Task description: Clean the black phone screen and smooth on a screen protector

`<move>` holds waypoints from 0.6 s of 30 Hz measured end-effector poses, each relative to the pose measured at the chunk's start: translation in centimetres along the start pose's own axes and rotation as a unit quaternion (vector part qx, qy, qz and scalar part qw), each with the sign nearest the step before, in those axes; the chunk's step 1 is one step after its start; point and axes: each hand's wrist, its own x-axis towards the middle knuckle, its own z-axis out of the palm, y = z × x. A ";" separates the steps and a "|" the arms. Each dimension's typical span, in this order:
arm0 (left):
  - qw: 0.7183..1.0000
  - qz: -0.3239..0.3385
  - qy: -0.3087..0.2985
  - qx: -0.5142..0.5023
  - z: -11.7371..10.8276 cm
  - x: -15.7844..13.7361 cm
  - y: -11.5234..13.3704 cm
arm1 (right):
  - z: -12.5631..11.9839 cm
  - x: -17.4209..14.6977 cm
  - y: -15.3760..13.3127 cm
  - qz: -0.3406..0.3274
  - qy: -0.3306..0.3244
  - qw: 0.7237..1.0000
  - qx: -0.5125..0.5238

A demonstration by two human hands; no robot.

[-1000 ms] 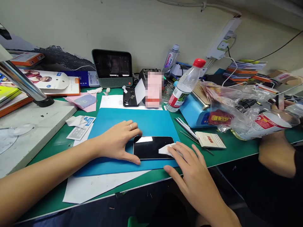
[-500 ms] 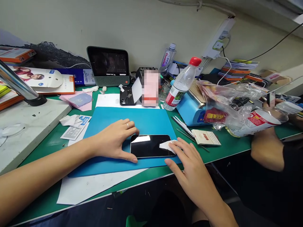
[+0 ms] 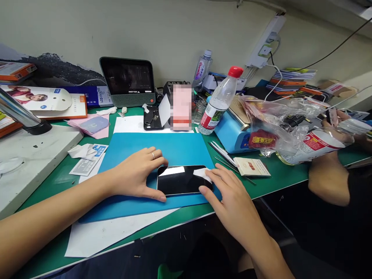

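Observation:
A black-screened smartphone (image 3: 180,182) lies face up on a blue mat (image 3: 130,145), its long side running left to right. My left hand (image 3: 139,172), with a ring on one finger, holds the phone's left end between thumb and fingers along its long edges. At the other end, my right hand (image 3: 229,193) presses a small white wipe (image 3: 202,174) onto the screen near the top right corner with its fingertips. Its thumb hovers at or touches the phone's lower right edge; I cannot tell which. The fingers partly cover the wipe.
Right of the mat lie tweezers (image 3: 223,159), a cigarette pack (image 3: 252,167) and a blue device (image 3: 234,131) with a red-capped bottle (image 3: 217,102) beside it. Behind stand an opened phone (image 3: 152,118) and a smart display (image 3: 128,79). Another person's arm (image 3: 328,178) rests at right.
My right hand has slid the wipe up and slightly left over the screen, towards the phone's upper edge. My left hand keeps its place on the phone. The whole view has shifted slightly.

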 end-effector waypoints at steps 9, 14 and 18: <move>1.000 0.004 0.003 0.006 0.0 -0.1 0.0 | -0.1 0.2 -0.1 0.015 0.002 1.000 0.021; 1.000 0.006 0.009 0.008 0.0 0.0 0.0 | -0.2 0.8 0.0 0.041 0.000 0.998 0.037; 1.000 0.006 0.008 0.009 -0.1 0.0 0.1 | 0.0 0.4 0.1 0.046 0.004 0.998 0.053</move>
